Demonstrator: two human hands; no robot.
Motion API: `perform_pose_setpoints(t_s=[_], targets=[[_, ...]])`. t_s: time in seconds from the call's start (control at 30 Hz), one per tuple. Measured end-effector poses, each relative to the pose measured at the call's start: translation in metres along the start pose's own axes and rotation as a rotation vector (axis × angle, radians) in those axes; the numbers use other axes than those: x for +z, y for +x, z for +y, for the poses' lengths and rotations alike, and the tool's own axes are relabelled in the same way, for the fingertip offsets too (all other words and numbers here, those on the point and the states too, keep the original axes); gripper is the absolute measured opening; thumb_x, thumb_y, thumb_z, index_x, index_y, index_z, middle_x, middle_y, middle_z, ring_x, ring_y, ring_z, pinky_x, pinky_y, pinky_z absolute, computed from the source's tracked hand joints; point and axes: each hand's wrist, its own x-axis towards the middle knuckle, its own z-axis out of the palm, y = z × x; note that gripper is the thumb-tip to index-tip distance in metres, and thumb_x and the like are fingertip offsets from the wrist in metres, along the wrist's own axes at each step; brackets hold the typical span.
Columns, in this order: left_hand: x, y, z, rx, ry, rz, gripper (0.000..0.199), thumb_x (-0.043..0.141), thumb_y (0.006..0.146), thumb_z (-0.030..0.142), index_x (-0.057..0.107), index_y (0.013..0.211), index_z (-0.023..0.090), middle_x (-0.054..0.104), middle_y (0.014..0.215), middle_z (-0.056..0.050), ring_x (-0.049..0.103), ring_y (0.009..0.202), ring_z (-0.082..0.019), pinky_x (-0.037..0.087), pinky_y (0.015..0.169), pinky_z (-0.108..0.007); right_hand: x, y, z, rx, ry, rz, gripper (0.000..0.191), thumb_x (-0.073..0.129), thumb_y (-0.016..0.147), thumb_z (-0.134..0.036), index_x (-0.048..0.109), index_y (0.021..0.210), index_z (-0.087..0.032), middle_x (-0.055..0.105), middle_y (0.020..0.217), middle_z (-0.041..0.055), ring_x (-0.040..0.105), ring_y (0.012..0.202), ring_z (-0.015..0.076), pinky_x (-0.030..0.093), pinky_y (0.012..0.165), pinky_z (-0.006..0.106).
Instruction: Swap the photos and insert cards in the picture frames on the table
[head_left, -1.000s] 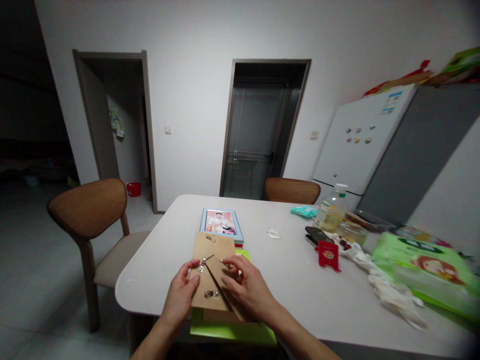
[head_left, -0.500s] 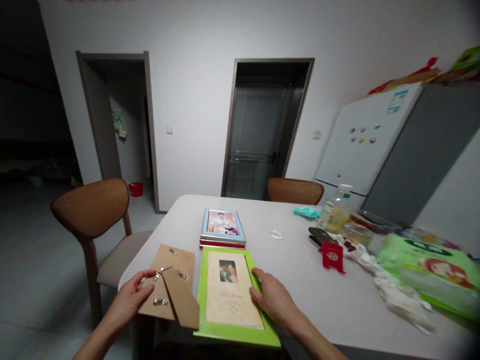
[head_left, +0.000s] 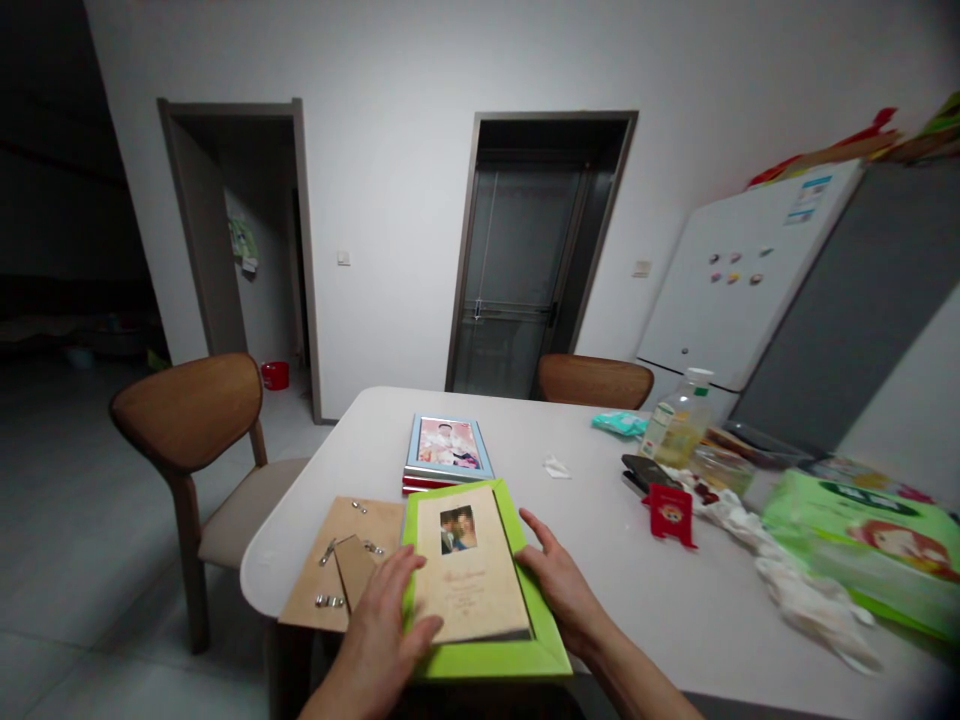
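A lime-green picture frame (head_left: 491,661) lies face up at the table's near edge, tilted slightly. Inside its border a cream printed card (head_left: 480,608) with a small photo sits askew, a dark gap showing along its lower edge. My left hand (head_left: 386,625) is over the frame's left side, fingers apart, fingertips and thumb at the card's left edge. My right hand (head_left: 562,595) grips the frame's right side; some of its fingers are hidden. Left of the frame is a brown backing board (head_left: 311,578) with metal clips and a stand leg, partly covered by my left hand.
Behind the green frame, a blue picture frame (head_left: 415,440) tops a small stack. To the right are a crumpled tissue (head_left: 556,467), a dark phone (head_left: 643,470), a red stand (head_left: 670,515), a bottle (head_left: 679,425) and a green tissue pack (head_left: 862,545). A wooden chair (head_left: 191,410) stands left.
My left hand has moved right, from the backing board to the green frame and card. The card now sits crooked in the frame. My right hand stays at the frame's right side.
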Motion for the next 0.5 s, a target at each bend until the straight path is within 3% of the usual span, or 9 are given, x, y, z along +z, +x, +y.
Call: perform_pose_setpoints(t_s=[0.13, 0.27, 0.4, 0.5], targets=[[0.025, 0.005, 0.037, 0.082, -0.024, -0.095, 0.05, 0.059, 0.064, 0.023, 0.047, 0.112, 0.016, 0.044, 0.125, -0.012, 0.038, 0.115, -0.025, 0.032, 0.097, -0.042, 0.015, -0.014, -0.018, -0.047, 0.135, -0.022, 0.083, 0.056, 0.058, -0.017, 0.014, 0.129, -0.026, 0.059, 0.062, -0.0051, 0.054, 0.049, 0.0131, 0.043, 0.051, 0.026], [0.032, 0.011, 0.05, 0.253, 0.04, -0.11, 0.056, 0.058, 0.064, 0.018, 0.043, 0.117, 0.016, 0.041, 0.127, -0.011, 0.035, 0.117, -0.024, 0.031, 0.098, -0.041, 0.019, -0.015, -0.022, -0.063, 0.148, -0.005, 0.083, 0.064, 0.057, -0.021, 0.02, 0.128, -0.022, 0.059, 0.061, -0.0048, 0.052, 0.048, 0.0111, 0.042, 0.051, 0.024], [0.027, 0.014, 0.049, 0.395, 0.127, -0.022, 0.054, 0.043, 0.064, 0.003, 0.043, 0.115, 0.017, 0.05, 0.117, -0.009, 0.042, 0.11, -0.021, 0.036, 0.094, -0.038, 0.015, -0.005, -0.016, -0.093, 0.094, -0.026, 0.078, 0.063, 0.059, -0.024, 0.024, 0.126, -0.021, 0.056, 0.058, -0.0055, 0.05, 0.046, 0.0093, 0.041, 0.05, 0.022], [0.012, 0.018, 0.042, 0.346, 0.1, 0.123, 0.05, 0.037, 0.065, 0.002, 0.042, 0.112, 0.018, 0.055, 0.106, -0.007, 0.049, 0.101, -0.018, 0.041, 0.089, -0.035, 0.004, 0.007, -0.008, -0.108, -0.067, 0.024, 0.075, 0.06, 0.059, -0.023, 0.026, 0.126, -0.018, 0.05, 0.053, -0.0069, 0.048, 0.046, 0.0094, 0.037, 0.045, 0.019]])
